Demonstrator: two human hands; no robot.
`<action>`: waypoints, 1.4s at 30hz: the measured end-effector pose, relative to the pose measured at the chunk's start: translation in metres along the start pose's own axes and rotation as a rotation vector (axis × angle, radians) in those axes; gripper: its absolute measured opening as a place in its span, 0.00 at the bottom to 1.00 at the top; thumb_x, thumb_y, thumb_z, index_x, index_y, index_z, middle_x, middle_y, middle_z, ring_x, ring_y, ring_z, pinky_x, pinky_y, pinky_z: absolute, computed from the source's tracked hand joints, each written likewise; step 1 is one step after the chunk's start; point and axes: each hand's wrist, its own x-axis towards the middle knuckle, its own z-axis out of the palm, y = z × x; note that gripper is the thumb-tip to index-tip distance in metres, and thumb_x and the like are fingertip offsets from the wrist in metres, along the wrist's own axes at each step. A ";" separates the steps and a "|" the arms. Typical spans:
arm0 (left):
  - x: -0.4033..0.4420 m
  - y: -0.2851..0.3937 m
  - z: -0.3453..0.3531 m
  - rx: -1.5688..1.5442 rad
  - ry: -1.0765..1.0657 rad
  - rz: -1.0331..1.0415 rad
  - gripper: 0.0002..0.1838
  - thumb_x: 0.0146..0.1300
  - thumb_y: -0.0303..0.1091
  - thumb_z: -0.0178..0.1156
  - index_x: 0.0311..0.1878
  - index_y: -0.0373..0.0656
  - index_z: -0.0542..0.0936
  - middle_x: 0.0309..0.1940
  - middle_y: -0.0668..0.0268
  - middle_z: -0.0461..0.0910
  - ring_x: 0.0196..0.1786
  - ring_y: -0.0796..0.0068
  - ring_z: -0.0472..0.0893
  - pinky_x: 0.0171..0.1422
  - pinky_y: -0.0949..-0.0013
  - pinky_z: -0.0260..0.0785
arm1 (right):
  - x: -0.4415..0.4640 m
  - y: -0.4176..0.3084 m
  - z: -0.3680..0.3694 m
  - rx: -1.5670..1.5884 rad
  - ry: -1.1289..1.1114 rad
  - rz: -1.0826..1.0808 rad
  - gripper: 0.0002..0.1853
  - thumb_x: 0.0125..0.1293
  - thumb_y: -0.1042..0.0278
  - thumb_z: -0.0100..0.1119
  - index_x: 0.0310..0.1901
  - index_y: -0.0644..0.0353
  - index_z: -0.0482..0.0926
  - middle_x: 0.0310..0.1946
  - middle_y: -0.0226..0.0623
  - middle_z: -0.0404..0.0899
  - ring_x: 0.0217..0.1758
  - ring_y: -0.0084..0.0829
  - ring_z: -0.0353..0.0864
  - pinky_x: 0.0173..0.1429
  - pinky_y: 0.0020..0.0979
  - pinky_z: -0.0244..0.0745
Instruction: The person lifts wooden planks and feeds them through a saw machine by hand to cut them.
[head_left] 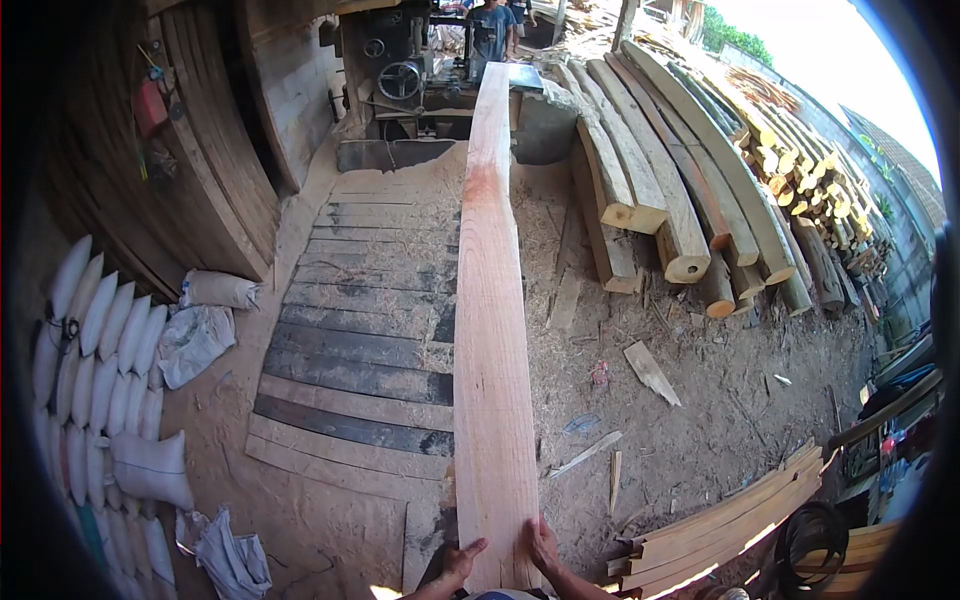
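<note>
A long, wide wooden plank (pixel 495 350) stretches from right in front of me to the sawing machine (pixel 400 80) at the far end. My left hand (pixel 460 562) grips its left edge near the close end, thumb lying on the top face. On the opposite edge my right hand (pixel 542 548) holds on, with its fingers partly hidden at the side. The plank's far end rests at the machine's table (pixel 524 76), where a person in a blue shirt (pixel 490 32) stands.
Stacked white sacks (pixel 100 350) line the left side. Slatted boards (pixel 350 340) with sawdust lie on the ground left of the plank. Heavy beams (pixel 660 170) and a log pile (pixel 800 160) fill the right. Cut boards (pixel 720 520) and a dark coil (pixel 812 545) lie at lower right.
</note>
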 end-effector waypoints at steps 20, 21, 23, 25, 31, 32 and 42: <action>0.071 0.134 0.004 0.078 -0.107 0.074 0.45 0.53 0.67 0.69 0.58 0.33 0.80 0.49 0.53 0.85 0.48 0.60 0.82 0.55 0.61 0.72 | 0.128 -0.060 0.016 -0.058 0.038 0.076 0.32 0.77 0.41 0.47 0.76 0.47 0.63 0.65 0.38 0.75 0.67 0.30 0.71 0.71 0.30 0.62; 0.075 0.142 0.003 0.082 -0.110 0.071 0.45 0.53 0.67 0.69 0.59 0.34 0.80 0.50 0.53 0.85 0.49 0.60 0.82 0.55 0.61 0.72 | 0.135 -0.063 0.019 -0.054 0.039 0.060 0.32 0.77 0.42 0.46 0.76 0.50 0.63 0.64 0.36 0.75 0.66 0.29 0.70 0.71 0.30 0.63; 0.108 0.137 0.005 0.063 -0.105 0.069 0.43 0.53 0.65 0.71 0.58 0.33 0.80 0.50 0.53 0.84 0.50 0.59 0.82 0.58 0.60 0.72 | 0.146 -0.095 0.026 -0.045 0.046 0.029 0.33 0.78 0.43 0.46 0.75 0.56 0.64 0.62 0.33 0.76 0.64 0.27 0.70 0.69 0.30 0.63; 0.128 0.143 0.009 0.001 -0.095 0.086 0.42 0.52 0.62 0.73 0.57 0.32 0.80 0.51 0.54 0.84 0.51 0.59 0.82 0.59 0.60 0.71 | 0.164 -0.107 0.031 -0.054 0.049 0.032 0.32 0.78 0.43 0.46 0.74 0.56 0.65 0.62 0.33 0.76 0.64 0.27 0.70 0.69 0.30 0.64; 0.173 0.203 0.016 -0.158 -0.075 0.143 0.37 0.51 0.56 0.77 0.56 0.36 0.82 0.51 0.57 0.85 0.54 0.62 0.82 0.61 0.61 0.71 | 0.240 -0.120 0.040 0.000 0.047 -0.066 0.31 0.78 0.42 0.46 0.73 0.55 0.68 0.56 0.31 0.79 0.59 0.26 0.72 0.64 0.30 0.67; 0.176 0.221 0.018 -0.170 -0.067 0.144 0.36 0.51 0.55 0.77 0.54 0.34 0.82 0.50 0.57 0.85 0.53 0.63 0.82 0.61 0.62 0.71 | 0.254 -0.129 0.041 0.002 0.056 -0.094 0.31 0.78 0.42 0.46 0.72 0.55 0.68 0.56 0.31 0.79 0.58 0.26 0.73 0.63 0.30 0.68; 0.283 0.378 0.045 -0.194 -0.062 0.108 0.30 0.53 0.46 0.78 0.52 0.35 0.83 0.48 0.60 0.85 0.50 0.66 0.82 0.58 0.63 0.72 | 0.406 -0.262 0.047 -0.031 0.051 0.125 0.31 0.78 0.45 0.47 0.75 0.55 0.64 0.57 0.34 0.79 0.59 0.25 0.73 0.65 0.26 0.67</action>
